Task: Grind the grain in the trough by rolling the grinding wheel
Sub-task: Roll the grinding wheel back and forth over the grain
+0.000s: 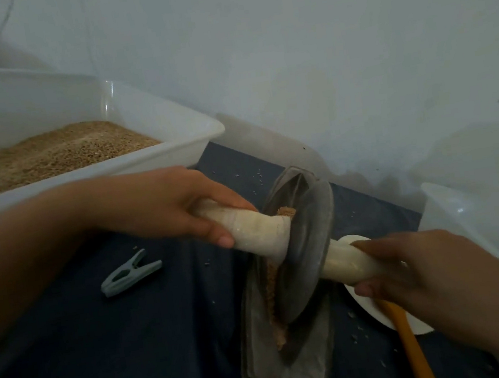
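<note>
While 2 hands (pixel 176 205) grip its handles, grinding wheel (pixel 306 251) sits between.

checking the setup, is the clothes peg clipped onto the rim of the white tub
No, the clothes peg lies loose on the dark cloth, apart from the white tub.

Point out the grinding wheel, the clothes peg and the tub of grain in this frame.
grinding wheel (pixel 307 254): head view, on the left face of the grey disc.
clothes peg (pixel 130 273): head view, on the middle of its grey-green body.
tub of grain (pixel 178 149): head view, on the bare white front rim.
</note>
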Demonstrator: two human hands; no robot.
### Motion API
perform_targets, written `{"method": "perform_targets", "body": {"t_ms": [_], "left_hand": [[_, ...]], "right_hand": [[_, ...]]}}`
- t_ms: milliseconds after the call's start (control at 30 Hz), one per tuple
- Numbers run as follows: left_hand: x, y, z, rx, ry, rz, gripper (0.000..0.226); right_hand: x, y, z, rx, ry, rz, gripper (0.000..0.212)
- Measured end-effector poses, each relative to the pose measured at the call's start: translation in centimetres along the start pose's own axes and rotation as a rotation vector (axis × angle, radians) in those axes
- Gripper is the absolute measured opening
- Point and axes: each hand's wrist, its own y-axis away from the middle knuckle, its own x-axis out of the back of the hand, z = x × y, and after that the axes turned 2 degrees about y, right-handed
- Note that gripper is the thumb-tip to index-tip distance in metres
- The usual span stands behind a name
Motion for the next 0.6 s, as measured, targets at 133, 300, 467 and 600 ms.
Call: {"method": "perform_targets", "body": {"t_ms": [133, 300, 467, 600], "left_hand": [[-1.6, -1.1, -0.8, 0.035, -0.231, 0.194, 0.047], [-3.3, -2.0, -1.8, 0.047, -0.434, 0.38, 0.053], [-1.5, -1.2, -1.1, 0.08, -0.185, 0.185, 0.047], [0.1, -0.1, -0.4, 0.058, 0.048, -0.04, 0.047]], "right_hand": [[-2.5, -1.6, 0.4, -0.049, 0.083, 0.13, 0.042], [-4.8, -2.6, 0.3, -0.15, -0.015, 0.311, 0.048], [-2.6, -1.8, 0.2, -0.027, 0.101, 0.166, 0.041], [-0.3, -0.6, 0.2, 0.065, 0.041, 0.039, 0.04]]}}
